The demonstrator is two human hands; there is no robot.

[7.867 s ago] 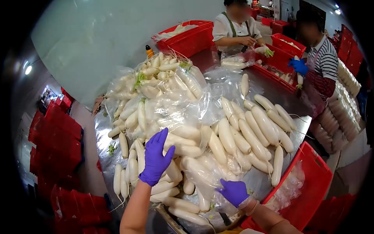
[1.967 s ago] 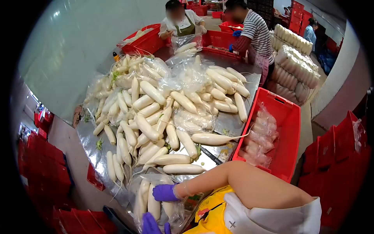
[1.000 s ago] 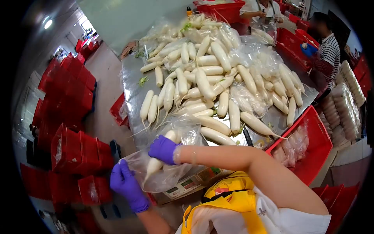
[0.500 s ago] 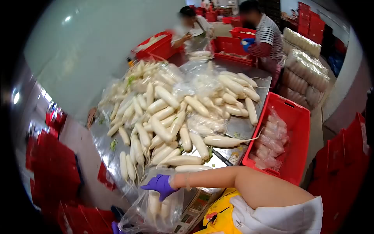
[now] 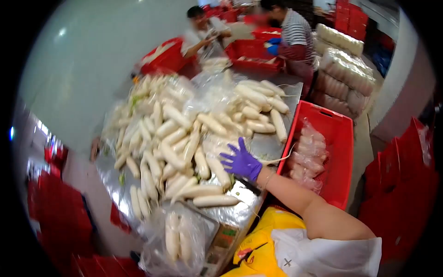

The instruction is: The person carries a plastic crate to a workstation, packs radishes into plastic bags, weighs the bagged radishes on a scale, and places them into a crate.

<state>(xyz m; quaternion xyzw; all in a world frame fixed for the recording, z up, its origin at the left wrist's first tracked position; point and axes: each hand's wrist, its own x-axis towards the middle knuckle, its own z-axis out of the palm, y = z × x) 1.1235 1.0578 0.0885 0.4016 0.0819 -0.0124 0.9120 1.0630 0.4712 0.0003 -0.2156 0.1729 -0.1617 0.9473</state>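
My right hand [image 5: 242, 161], in a purple glove, is spread with its fingers apart over the white radishes at the table's front right. A long radish lies partly hidden under its palm. Below the pile, at the front edge, a clear plastic bag [image 5: 196, 231] with white radishes [image 5: 172, 235] inside rests on a scale [image 5: 222, 242]. The large radish pile [image 5: 173, 134] covers much of the metal table [image 5: 108, 177], with clear bags [image 5: 210, 94] on top towards the back. My left hand is out of view.
A red crate [image 5: 339, 159] holding bagged radishes stands at the table's right side. Two people [image 5: 203, 34] [image 5: 295, 41] work behind the table near red crates [image 5: 254, 53]. Stacked red crates [image 5: 60, 217] stand at the left, and more [image 5: 399, 184] at the right.
My right hand has left the bag of radishes and moved up and right over the pile, its fingers spreading. My left hand has gone out of view. The camera view has shifted.
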